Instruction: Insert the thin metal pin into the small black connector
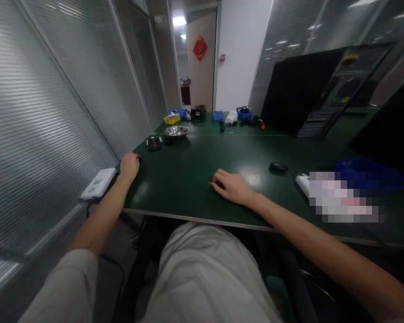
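My left hand (130, 165) rests at the left edge of the dark green table (188, 157), its fingers curled near a small dark thing I cannot make out. Over the middle of the table near its front edge, my right hand (231, 185) is closed, thumb and fingers together around something small and thin, with a light tip poking out to the left. A black mouse (278, 167) lies to the right of my right hand. Beyond my left hand are a dark red and black object (154, 143) and a round metal dish (176, 131) with small things in it.
At the far edge stand a yellow tray (172, 119), a blue bin (217, 115) and black items. A white power strip (98, 184) sits left of the table. On the right are a blurred-out pinkish item (340, 197), a blue basket (370, 175) and a black case (303, 89).
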The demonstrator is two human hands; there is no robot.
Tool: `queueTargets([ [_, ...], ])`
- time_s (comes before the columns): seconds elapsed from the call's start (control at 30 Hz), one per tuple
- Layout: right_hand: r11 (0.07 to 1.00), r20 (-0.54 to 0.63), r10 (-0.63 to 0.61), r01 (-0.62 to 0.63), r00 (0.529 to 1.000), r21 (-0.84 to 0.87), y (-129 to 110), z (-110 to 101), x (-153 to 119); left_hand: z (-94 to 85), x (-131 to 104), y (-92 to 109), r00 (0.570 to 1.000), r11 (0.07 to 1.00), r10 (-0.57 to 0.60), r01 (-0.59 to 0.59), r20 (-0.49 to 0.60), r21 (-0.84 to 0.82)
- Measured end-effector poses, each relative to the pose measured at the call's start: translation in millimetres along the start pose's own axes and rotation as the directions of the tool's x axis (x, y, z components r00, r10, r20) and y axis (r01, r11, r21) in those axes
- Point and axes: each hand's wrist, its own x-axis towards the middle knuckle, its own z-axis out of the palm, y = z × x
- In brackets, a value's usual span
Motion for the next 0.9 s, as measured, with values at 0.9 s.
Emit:
queueTargets([
  [0.9,1.000,0.011,0.007,-0.007,1.000,-0.003,-1.3,-3.5,0.6,-5.9,1.0,5.8,0.991,0.990,-0.131,0.133,0.040,-0.045],
])
